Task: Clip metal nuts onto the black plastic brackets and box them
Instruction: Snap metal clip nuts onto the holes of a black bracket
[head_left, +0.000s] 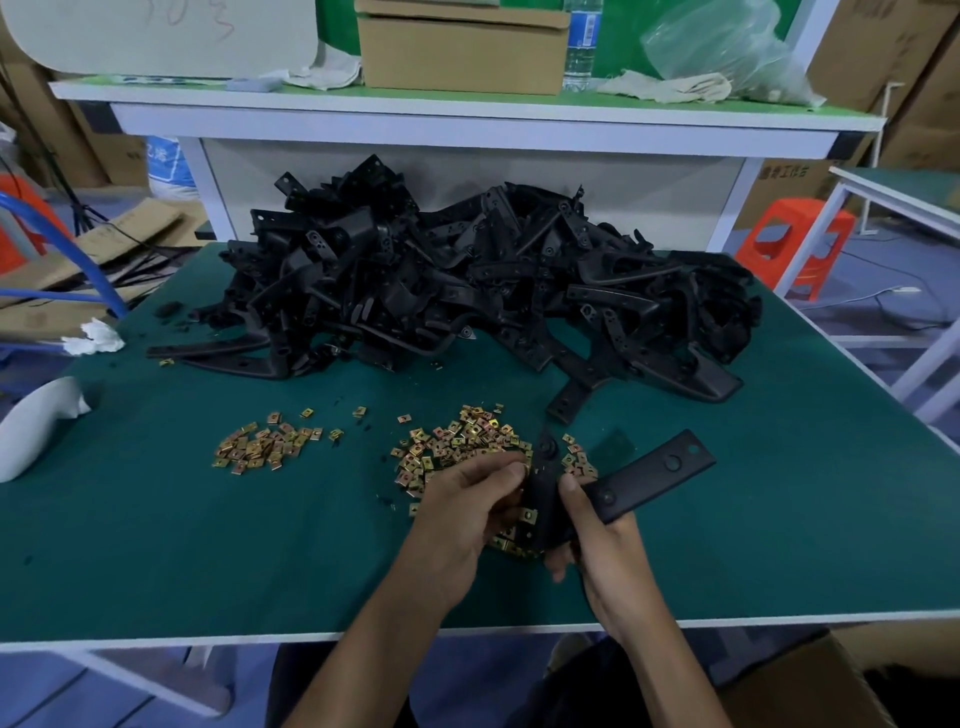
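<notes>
Bracket (644, 475) of black plastic sits above the near table (208, 545) edge, gripped by the right hand (597, 540), whose fingers curl round its bent middle. The left hand (467, 514) pinches a metal nut (525, 469) against the bracket's edge; another nut (529, 515) is already clipped lower down. Loose nuts (457, 447) lie just beneath, a smaller pile (260, 447) to the left, and a heap of brackets (467, 291) behind.
</notes>
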